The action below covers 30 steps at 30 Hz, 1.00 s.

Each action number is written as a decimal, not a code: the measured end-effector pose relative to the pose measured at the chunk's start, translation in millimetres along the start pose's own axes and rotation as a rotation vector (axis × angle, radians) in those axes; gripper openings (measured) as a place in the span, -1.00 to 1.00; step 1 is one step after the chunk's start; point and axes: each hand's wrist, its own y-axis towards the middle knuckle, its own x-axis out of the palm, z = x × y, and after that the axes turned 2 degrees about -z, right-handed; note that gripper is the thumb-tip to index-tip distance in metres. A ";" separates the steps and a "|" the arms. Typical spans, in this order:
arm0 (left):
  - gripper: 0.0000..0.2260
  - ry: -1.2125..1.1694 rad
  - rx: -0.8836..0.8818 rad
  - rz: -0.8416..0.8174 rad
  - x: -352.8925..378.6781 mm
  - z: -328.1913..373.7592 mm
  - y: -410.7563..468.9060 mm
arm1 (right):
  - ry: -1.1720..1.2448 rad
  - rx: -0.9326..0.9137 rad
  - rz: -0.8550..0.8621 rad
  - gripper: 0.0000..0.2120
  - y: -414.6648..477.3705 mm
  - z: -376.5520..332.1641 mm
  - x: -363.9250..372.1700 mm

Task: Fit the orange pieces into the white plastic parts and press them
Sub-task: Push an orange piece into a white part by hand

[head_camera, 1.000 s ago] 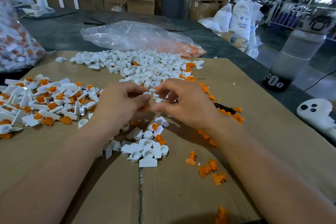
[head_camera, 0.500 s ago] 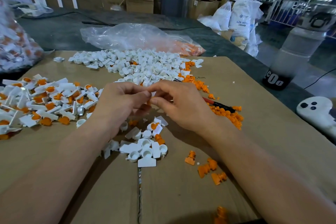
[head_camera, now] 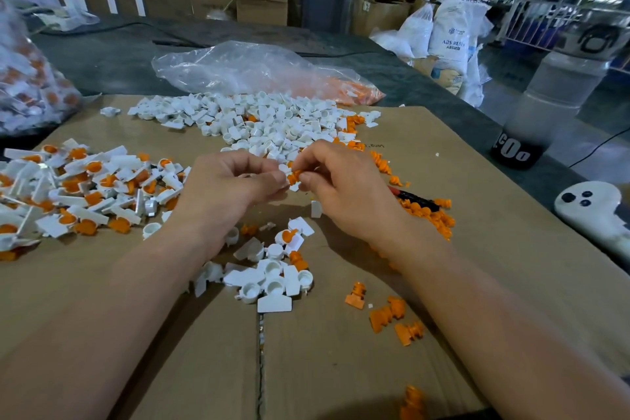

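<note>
My right hand (head_camera: pixel 344 191) pinches a small orange piece (head_camera: pixel 294 176) between thumb and fingers. My left hand (head_camera: pixel 225 191) meets it fingertip to fingertip and holds a white plastic part (head_camera: pixel 294 186), mostly hidden by the fingers. Both hands hover above the cardboard sheet (head_camera: pixel 341 368). A heap of empty white parts (head_camera: pixel 259 126) lies behind the hands. Several loose white parts (head_camera: pixel 272 276) lie just below them. Loose orange pieces (head_camera: pixel 392 314) are scattered at the lower right, more orange pieces (head_camera: pixel 426 211) to the right. Assembled white-and-orange parts (head_camera: pixel 81 187) are piled at the left.
A clear plastic bag (head_camera: pixel 245 68) with orange pieces lies at the back. Another bag of assembled parts (head_camera: pixel 30 92) stands at the far left. A translucent bottle (head_camera: pixel 552 102) and a white controller (head_camera: pixel 593 208) sit at the right. A black-and-red pen (head_camera: pixel 412 196) lies among the orange pieces.
Both hands rose slightly off the cardboard and drew together; the orange piece now shows between the fingertips of the two hands.
</note>
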 end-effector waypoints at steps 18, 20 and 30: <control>-0.85 -0.076 0.007 0.010 -1.4 1.7 -0.2 | 0.284 0.148 0.009 -0.73 1.3 -1.5 0.8; -0.84 -0.080 0.018 -0.012 -0.9 2.2 -0.7 | 0.288 0.152 0.029 -0.73 1.5 -0.3 0.9; -0.77 0.101 0.097 0.024 1.8 3.1 -4.9 | 0.248 0.120 0.047 -0.74 -0.5 -3.0 0.5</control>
